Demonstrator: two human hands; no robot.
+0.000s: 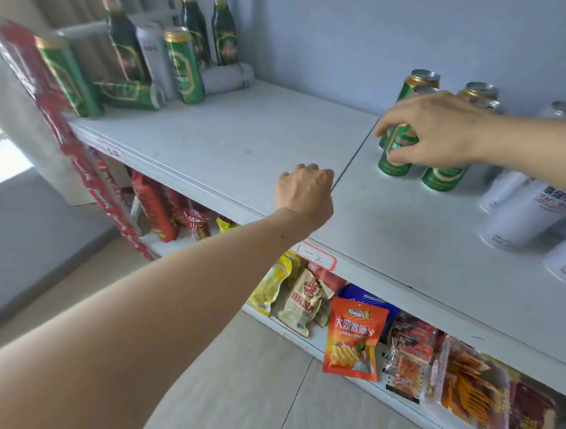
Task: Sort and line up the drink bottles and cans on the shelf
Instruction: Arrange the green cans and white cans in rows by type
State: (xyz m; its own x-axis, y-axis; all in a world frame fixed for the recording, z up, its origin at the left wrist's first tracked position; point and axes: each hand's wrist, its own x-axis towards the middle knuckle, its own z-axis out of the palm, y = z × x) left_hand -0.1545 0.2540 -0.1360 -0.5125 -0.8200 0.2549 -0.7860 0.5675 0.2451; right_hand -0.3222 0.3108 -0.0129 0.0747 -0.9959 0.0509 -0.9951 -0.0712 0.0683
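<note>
On the white shelf point(240, 142), my right hand point(433, 132) grips an upright green can point(397, 159) at the right, among other green cans point(444, 176) standing close behind and beside it. White cans point(525, 212) stand further right. My left hand point(303, 191) is curled into a loose fist over the shelf's front edge, holding nothing. At the far left stand green cans point(183, 67), a white can point(152, 58) and green bottles point(224, 30); one green can point(126, 94) and one white can point(228, 78) lie on their sides.
A lower shelf point(299, 339) holds snack bags, among them an orange packet point(353, 337) and yellow ones. Red packets point(80, 150) hang along the shelf's left post. The pale wall point(349, 35) backs the shelf. Tiled floor lies below.
</note>
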